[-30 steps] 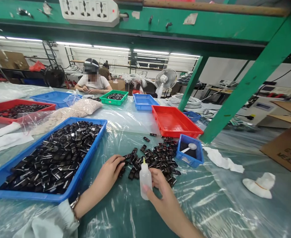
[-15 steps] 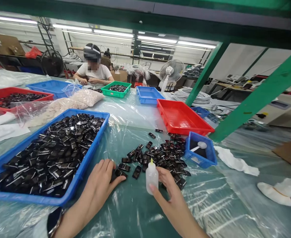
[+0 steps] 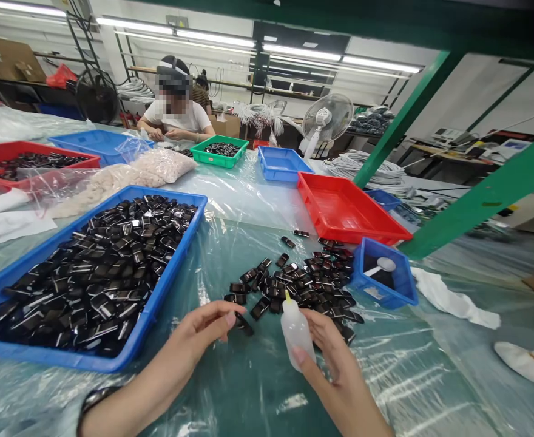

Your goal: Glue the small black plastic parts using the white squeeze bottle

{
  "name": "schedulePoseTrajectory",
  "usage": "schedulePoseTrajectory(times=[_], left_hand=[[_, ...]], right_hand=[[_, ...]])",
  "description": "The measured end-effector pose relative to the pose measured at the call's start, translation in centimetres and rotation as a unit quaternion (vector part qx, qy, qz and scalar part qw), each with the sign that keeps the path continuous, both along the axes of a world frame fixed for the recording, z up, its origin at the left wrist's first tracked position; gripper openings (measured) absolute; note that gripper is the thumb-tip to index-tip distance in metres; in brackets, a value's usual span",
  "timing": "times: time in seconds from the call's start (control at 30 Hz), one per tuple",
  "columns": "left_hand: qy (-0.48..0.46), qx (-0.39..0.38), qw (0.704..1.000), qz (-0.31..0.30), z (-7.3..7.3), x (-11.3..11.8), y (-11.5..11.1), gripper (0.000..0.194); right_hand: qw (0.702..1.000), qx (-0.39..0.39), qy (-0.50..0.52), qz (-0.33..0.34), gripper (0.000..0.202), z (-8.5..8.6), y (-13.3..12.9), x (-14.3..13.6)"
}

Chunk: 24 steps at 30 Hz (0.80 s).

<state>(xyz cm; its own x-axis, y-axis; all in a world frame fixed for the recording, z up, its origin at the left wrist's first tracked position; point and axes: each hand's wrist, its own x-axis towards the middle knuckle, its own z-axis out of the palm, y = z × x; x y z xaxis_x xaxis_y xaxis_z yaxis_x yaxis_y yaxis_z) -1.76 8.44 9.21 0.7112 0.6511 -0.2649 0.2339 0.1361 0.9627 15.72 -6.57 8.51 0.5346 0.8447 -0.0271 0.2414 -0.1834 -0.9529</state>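
My left hand pinches one small glossy black plastic piece at its end, just above the table. My right hand is wrapped round a white squeeze bottle with a yellowish nozzle, tilted slightly to the left. Beyond both hands lies a loose pile of similar black pieces. To the left stands a long blue tray heaped with more of them.
A small blue bin with black contents and a white spoon sits right of the pile. Behind it are a red tray and a green post. A person works across the table near a green tray.
My left hand has lifted a black piece off the table and moved right, towards the bottle. The bottle has gone from upright to slightly tilted. The view has shifted a little.
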Motion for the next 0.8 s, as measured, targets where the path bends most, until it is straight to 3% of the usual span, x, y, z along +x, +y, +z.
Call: schedulePoseTrajectory(times=[0.23, 0.3, 0.53, 0.7, 0.8], left_hand=[[-0.111, -0.183, 0.976, -0.044, 0.4, 0.4, -1.9, 0.034], [-0.119, -0.197, 0.972, -0.056, 0.5, 0.5, -2.2, 0.035], [-0.067, -0.088, 0.991, -0.077, -0.3, -0.2, -2.9, 0.042], [0.030, 0.100, 0.991, -0.084, -0.2, -0.7, -3.4, 0.033], [0.043, 0.143, 0.983, -0.103, -0.2, -0.5, -3.7, 0.036]], right_hand=[[1.000, 0.016, -0.011, -0.011, 0.038, 0.0, -0.1, -0.3], [1.000, 0.020, -0.016, -0.017, 0.035, 0.0, -0.1, -0.3], [0.999, 0.030, -0.006, -0.028, 0.037, 0.9, -0.3, -0.6], [0.997, -0.005, 0.069, -0.030, 0.043, 1.4, -0.9, -0.5], [0.996, -0.022, 0.090, 0.005, 0.049, 1.6, -1.1, 0.3]])
